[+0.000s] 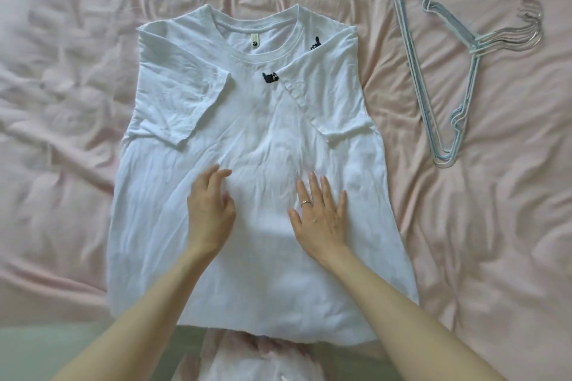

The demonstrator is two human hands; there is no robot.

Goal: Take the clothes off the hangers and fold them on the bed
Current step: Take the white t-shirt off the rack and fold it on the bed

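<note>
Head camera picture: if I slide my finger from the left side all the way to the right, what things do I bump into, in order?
Pink bedsheet → white T-shirt → left hand → right hand → stack of hangers. Both hands rest on the T-shirt.

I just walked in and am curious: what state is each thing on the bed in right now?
White T-shirt: off its hanger, spread face up, both sleeves folded inward.
Hangers: bare, stacked together beside the shirt.
Pink sheet: wrinkled.
Left hand: resting on the shirt, fingers loosely bent.
Right hand: pressed flat on the shirt, fingers straight.
</note>
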